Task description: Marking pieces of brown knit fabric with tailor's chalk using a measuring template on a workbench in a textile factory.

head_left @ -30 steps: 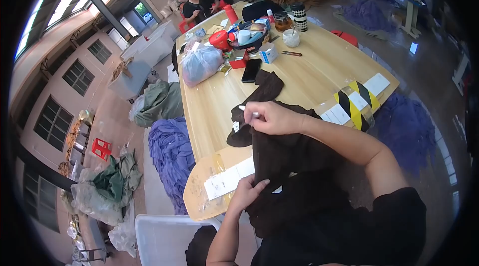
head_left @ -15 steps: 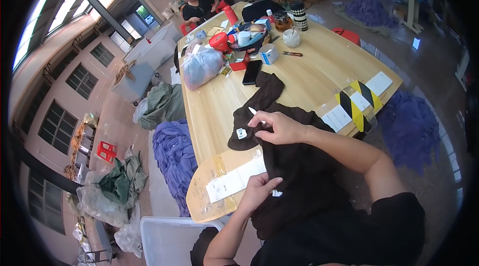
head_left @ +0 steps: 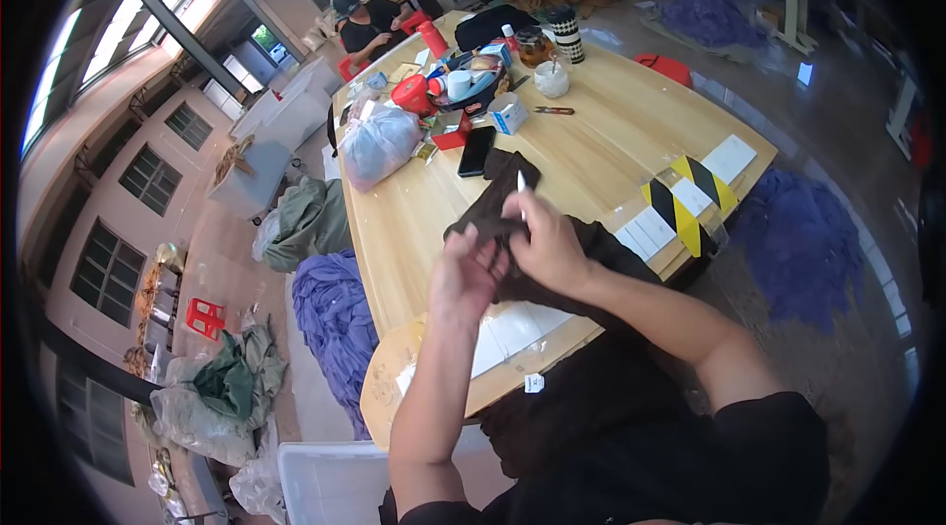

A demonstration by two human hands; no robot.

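Observation:
Dark brown cloth spreads over the near end of the table and down its front edge. My left hand is raised at the cloth, its fingers curled round a gathered part of it. Close on its right, my right hand is closed on a slim white pen-shaped tool that points up; its fingers also touch the cloth. A small white label shows on the dark cloth lower down, below the table's edge.
On the wooden table stand a stuffed plastic bag, a black phone, small boxes, a basket of items and a patterned cup. Striped yellow-black tape crosses white cards at right. Purple fabric is heaped at left.
My left hand has risen from the table's near edge to the cloth beside my right hand. Part of the cloth is lifted and gathered, and the label once by the right hand is out of sight.

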